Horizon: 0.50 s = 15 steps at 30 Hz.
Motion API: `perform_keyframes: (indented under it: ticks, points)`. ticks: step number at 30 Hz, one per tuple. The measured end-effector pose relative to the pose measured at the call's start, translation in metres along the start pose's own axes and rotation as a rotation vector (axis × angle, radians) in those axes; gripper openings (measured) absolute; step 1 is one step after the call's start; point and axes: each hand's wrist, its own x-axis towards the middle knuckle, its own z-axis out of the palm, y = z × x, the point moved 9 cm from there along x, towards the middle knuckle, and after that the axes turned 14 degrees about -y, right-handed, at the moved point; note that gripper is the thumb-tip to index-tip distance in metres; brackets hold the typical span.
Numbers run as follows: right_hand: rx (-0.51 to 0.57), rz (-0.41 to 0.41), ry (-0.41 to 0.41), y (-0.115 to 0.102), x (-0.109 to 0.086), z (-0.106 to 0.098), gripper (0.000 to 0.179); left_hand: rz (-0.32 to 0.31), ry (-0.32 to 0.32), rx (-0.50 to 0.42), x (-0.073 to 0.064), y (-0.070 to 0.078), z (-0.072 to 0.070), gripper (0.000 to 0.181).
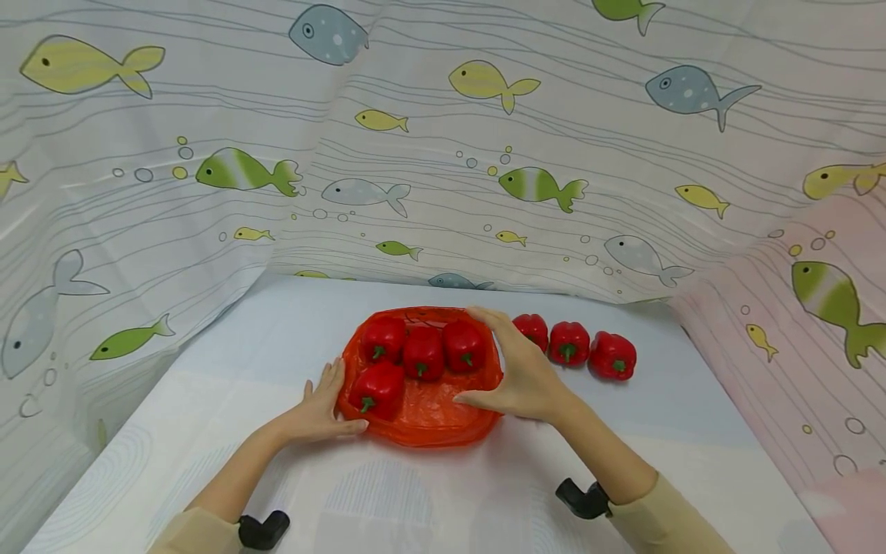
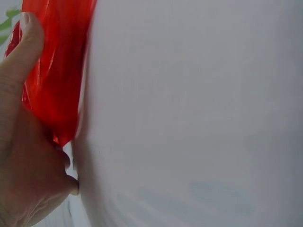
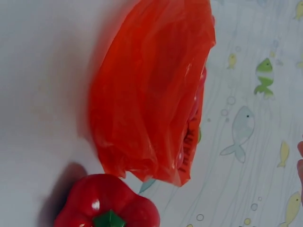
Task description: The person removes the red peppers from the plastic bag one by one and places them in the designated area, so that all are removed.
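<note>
A red plastic bag [image 1: 429, 408] sits on the table with its mouth spread upward, and several red bell peppers [image 1: 379, 390] are inside it. My left hand [image 1: 320, 408] rests against the bag's left side, fingers extended. In the left wrist view its thumb [image 2: 29, 42] lies along the red plastic [image 2: 61, 71]. Over the bag's right side is my right hand [image 1: 522, 369], thumb and fingers spread apart with no pepper seen between them. Only its fingertips show at the edge of the right wrist view. Dark lettering is printed on the bag [image 3: 142, 94] there.
Three more red bell peppers [image 1: 570, 344] stand in a row right of the bag, one partly hidden behind my right hand. A white table [image 1: 277, 331] lies beneath. Fish-patterned sheeting [image 1: 429, 154] encloses the back and sides.
</note>
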Motion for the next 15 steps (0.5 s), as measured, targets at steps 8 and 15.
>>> perform_keyframes:
  ticks: [8, 15]
  points:
    - [0.028, -0.059, -0.015, -0.012, 0.012, 0.007, 0.103, 0.001, 0.007, -0.006, -0.001, 0.001, 0.000, 0.121]
    - [-0.002, -0.102, -0.022, -0.021, 0.019, 0.012, 0.103, 0.003, 0.025, 0.011, -0.001, 0.002, -0.002, 0.120]
